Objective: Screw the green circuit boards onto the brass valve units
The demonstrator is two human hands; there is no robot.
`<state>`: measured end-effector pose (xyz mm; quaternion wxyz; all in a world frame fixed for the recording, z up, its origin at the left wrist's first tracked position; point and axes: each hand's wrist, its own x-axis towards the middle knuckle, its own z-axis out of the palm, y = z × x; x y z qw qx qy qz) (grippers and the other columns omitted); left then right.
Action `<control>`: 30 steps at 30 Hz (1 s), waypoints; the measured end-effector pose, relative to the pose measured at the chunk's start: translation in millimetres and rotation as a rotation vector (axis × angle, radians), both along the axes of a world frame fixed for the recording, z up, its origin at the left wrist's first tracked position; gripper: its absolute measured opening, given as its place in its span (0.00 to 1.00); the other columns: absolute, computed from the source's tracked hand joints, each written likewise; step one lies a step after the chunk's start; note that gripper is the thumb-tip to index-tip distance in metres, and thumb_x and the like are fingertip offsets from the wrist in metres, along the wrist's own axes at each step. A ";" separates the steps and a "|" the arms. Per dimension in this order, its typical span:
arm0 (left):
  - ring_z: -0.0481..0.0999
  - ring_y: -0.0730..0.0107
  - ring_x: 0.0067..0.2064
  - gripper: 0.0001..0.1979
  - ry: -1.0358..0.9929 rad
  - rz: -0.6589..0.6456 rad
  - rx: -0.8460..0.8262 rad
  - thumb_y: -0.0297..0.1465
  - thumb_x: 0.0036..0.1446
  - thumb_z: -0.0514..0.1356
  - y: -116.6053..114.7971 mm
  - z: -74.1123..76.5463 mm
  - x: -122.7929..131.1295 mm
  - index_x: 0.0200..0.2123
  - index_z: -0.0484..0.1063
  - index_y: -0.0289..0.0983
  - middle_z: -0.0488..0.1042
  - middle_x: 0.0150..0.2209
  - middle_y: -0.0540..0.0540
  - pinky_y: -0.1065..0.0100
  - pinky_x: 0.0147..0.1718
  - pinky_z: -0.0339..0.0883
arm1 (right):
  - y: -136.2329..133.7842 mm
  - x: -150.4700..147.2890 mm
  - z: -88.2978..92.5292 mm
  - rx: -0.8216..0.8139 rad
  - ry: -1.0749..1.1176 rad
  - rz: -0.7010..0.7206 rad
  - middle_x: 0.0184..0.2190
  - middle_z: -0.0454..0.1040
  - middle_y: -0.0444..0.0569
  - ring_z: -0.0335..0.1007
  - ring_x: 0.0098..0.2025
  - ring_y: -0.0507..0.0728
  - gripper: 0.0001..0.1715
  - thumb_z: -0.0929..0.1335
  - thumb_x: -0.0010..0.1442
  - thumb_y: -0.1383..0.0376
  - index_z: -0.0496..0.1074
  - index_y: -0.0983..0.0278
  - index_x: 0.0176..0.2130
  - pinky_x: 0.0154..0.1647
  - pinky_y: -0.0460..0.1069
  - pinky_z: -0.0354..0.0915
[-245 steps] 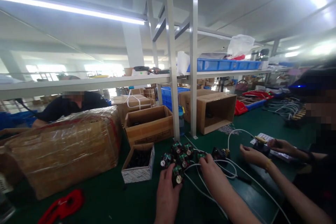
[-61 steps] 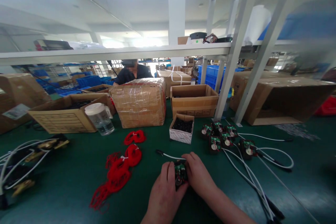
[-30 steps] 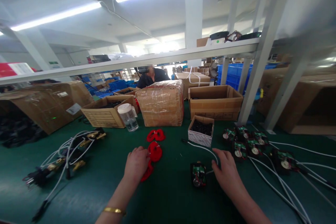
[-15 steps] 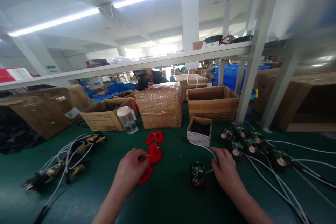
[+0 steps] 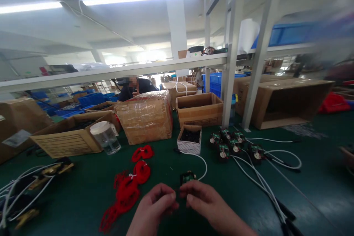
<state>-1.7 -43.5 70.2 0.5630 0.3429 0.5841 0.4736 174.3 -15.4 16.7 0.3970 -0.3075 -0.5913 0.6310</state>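
facing each other over the bench [image 5: 164, 160], the left hand [image 5: 157, 206] and right hand [image 5: 206, 202] curl their fingers; whether either grip is closed on anything, i cannot tell. just beyond the right hand sits the circuit board [image 5: 187, 177], white cable [image 5: 205, 164] looping behind. probably light, stiff, fragile: best held by its edges.

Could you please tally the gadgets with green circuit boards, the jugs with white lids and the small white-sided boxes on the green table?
Gadgets with green circuit boards: 7
Jug with white lid: 1
Small white-sided box: 1
Total: 9
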 end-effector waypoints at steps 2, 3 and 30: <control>0.71 0.72 0.26 0.10 -0.078 -0.022 -0.020 0.35 0.40 0.68 -0.9 -1.7 7.5 0.23 0.72 0.37 0.71 0.21 0.53 0.72 0.28 0.60 | -1.8 -1.0 -5.1 -0.027 0.035 -0.009 0.39 0.76 0.48 0.72 0.40 0.57 0.20 0.72 0.58 0.53 0.74 0.62 0.46 0.41 0.49 0.65; 0.71 0.73 0.26 0.10 -0.113 -0.033 -0.028 0.35 0.40 0.68 -1.3 -1.8 9.8 0.23 0.72 0.37 0.71 0.21 0.53 0.73 0.27 0.59 | -2.1 -1.2 -7.2 -0.032 0.033 -0.022 0.36 0.75 0.46 0.71 0.37 0.55 0.20 0.73 0.57 0.53 0.74 0.62 0.45 0.38 0.48 0.63; 0.74 0.64 0.32 0.12 0.400 -0.146 0.115 0.41 0.50 0.62 18.4 -61.1 14.2 0.32 0.76 0.39 0.77 0.30 0.48 0.68 0.33 0.65 | 13.7 12.1 -14.0 0.258 -0.401 -0.329 0.30 0.71 0.43 0.68 0.32 0.54 0.06 0.66 0.60 0.69 0.74 0.61 0.34 0.33 0.47 0.62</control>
